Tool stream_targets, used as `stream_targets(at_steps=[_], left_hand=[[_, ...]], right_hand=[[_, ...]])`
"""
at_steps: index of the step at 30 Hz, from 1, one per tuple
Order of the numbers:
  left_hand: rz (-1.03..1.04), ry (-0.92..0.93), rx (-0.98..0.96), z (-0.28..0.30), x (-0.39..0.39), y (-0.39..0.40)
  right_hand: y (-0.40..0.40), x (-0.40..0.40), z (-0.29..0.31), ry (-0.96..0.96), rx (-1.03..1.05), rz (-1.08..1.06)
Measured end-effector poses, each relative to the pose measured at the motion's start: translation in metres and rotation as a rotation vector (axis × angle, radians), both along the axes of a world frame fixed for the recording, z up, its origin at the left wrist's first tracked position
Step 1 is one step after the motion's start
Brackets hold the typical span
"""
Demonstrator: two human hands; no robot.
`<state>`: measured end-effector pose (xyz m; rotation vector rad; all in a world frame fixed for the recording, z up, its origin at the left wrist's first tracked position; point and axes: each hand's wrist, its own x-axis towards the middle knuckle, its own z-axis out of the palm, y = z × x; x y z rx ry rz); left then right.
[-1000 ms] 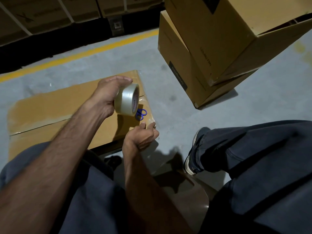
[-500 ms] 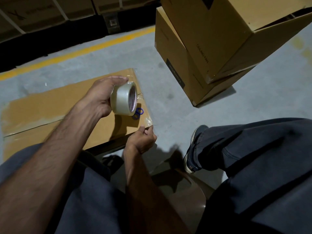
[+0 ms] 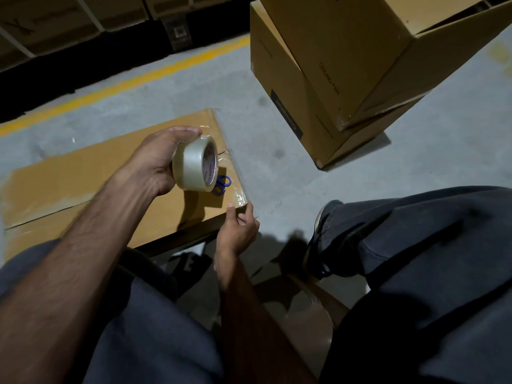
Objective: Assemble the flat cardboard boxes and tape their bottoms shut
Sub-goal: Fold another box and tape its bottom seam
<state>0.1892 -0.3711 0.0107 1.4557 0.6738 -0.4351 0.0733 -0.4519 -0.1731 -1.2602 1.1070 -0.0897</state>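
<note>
glossy round tape roll [image 3: 194, 163], matte flat cardboard [image 3: 83, 176]

Scissors [image 3: 221, 184] lie on the box [image 3: 83, 184], seemingly behind the tape roll [image 3: 195, 163].

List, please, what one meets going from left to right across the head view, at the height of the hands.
Box under work → left hand → tape roll → blue scissors → right hand → stacked boxes.

Three boxes [image 3: 83, 173] — one tape roll [image 3: 194, 163] — one scissors [image 3: 221, 184]
</note>
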Motion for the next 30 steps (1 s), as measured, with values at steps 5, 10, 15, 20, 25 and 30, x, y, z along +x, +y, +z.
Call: stream_targets(at_steps=[5, 10, 15, 20, 25, 30], left_hand=[[-0.007, 0.007, -0.002, -0.001, 0.001, -0.001], [0.001, 0.012, -0.008, 0.001, 0.000, -0.001], [0.011, 0.007, -0.015, 0.004, -0.001, -0.002], [0.011, 0.010, -0.016, 0.006, 0.000, -0.002], [0.023, 0.013, -0.020, 0.006, 0.001, -0.002], [0.025, 0.010, -0.025, 0.006, 0.001, -0.003]], right_hand=[[-0.007, -0.001, 0.000, -0.044, 0.024, 0.008], [-0.013, 0.003, -0.003, -0.051, 0.168, -0.027], [-0.014, 0.007, 0.001, -0.065, 0.308, -0.078], [-0.017, 0.011, 0.001, -0.034, 0.428, -0.177], [-0.015, 0.013, -0.005, 0.015, 0.442, -0.206], [-0.019, 0.018, 0.003, 0.074, 0.555, -0.250]])
